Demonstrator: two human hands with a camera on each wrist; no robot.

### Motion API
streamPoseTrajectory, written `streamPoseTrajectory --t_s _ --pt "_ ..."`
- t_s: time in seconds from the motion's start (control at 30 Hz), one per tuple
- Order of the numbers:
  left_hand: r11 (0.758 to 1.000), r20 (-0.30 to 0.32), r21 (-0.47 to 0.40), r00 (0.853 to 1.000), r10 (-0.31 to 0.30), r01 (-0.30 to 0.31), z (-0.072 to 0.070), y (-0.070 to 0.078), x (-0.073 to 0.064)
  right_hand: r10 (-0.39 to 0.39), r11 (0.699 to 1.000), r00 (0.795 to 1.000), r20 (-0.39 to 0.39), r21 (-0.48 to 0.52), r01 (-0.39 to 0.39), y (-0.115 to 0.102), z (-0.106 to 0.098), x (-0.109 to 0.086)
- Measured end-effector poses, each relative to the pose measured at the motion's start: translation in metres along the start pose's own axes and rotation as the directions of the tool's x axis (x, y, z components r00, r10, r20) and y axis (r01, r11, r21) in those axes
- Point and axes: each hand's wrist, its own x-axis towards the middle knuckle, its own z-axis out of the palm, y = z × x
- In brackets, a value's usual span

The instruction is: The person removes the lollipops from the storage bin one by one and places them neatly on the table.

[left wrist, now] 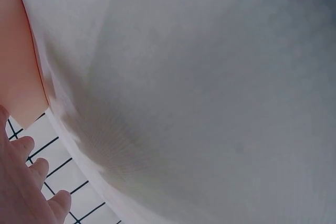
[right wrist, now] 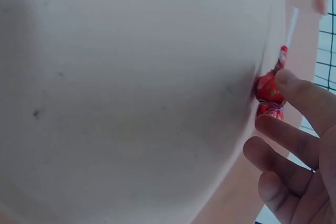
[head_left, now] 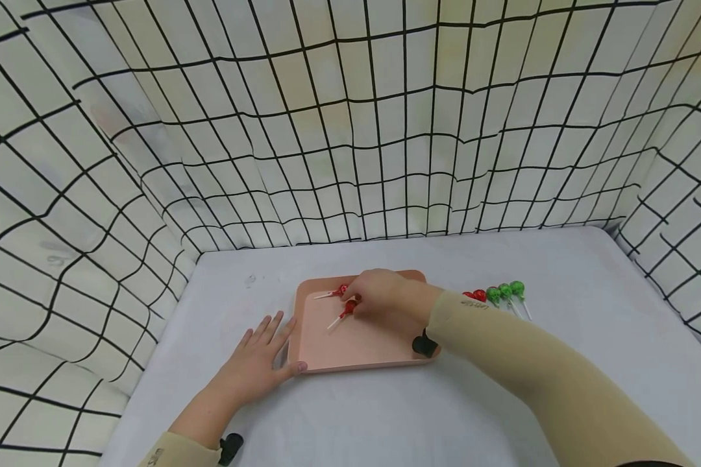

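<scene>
Two red-wrapped lollipops lie in the left part of a shallow pink tray (head_left: 356, 347), their white sticks pointing left. My right hand (head_left: 380, 292) reaches over the tray from the right and pinches the nearer red lollipop (head_left: 348, 309) by its head. In the right wrist view, thumb and forefinger sit at either side of that wrapped head (right wrist: 269, 88), the other fingers loosely bent. Just beyond it is the second red lollipop (head_left: 334, 292), partly behind the fingers. Spread flat, my left hand (head_left: 259, 366) rests beside the tray's left edge, thumb at its near corner.
Right of the tray, several lollipops lie in a row: green ones (head_left: 505, 290) and red ones (head_left: 479, 295), partly covered by my right sleeve (head_left: 502, 350). The white table (head_left: 257, 269) ends at white walls with black grid lines (head_left: 385, 162).
</scene>
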Motion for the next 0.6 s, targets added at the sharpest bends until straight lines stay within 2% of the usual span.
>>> streamPoseTrajectory --t_s 0.17,0.33,0.6 --pt "1.0 -0.002 -0.007 1.0 0.004 -0.004 -0.0005 0.0 0.0006 0.011 0.999 1.0 -0.019 0.038 -0.01 0.001 -0.0018 0.0013" --pt "1.0 -0.003 -0.01 1.0 0.005 -0.005 0.0001 -0.0004 0.0007 0.022 0.997 1.0 -0.006 0.073 -0.021 0.0 0.0012 0.0038" --pt "1.0 -0.001 -0.013 1.0 0.005 -0.005 -0.0006 0.0003 0.0013 -0.012 1.0 1.0 -0.024 -0.024 0.011 -0.0026 0.0058 0.0088"
